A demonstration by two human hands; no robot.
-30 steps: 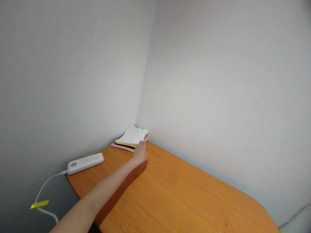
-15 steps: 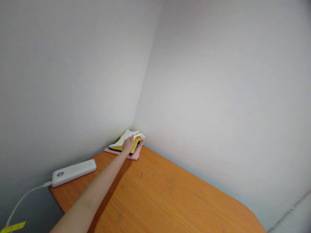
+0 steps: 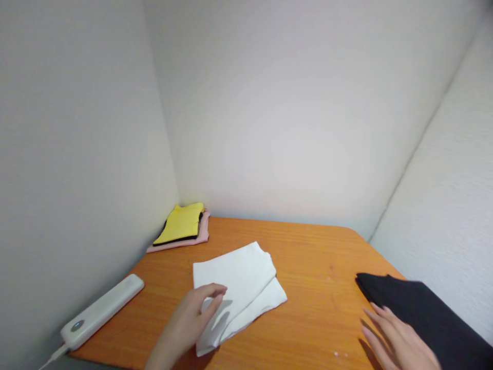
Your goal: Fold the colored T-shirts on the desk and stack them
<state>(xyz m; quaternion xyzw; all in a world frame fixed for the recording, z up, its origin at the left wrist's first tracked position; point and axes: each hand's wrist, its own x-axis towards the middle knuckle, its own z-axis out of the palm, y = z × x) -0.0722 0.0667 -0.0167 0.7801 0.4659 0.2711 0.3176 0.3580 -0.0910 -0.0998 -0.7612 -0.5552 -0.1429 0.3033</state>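
Observation:
A folded white cloth (image 3: 241, 285) lies in the middle of the orange wooden table (image 3: 316, 267). My left hand (image 3: 192, 318) holds its near left edge between thumb and curled fingers. My right hand (image 3: 396, 341) rests at the lower right with fingers stretched out, touching the edge of a black cloth (image 3: 419, 313). In the far left corner sits a stack of folded cloths (image 3: 181, 231): yellow on top, black under it, pink at the bottom.
A white power bank (image 3: 102, 311) with a cable lies along the table's left edge. White walls close in the table on the left, back and right.
My left hand took the white cloth off the corner stack and brought it to the table's middle, leaving yellow on top. The view swung right; my right hand and the black cloth came into view.

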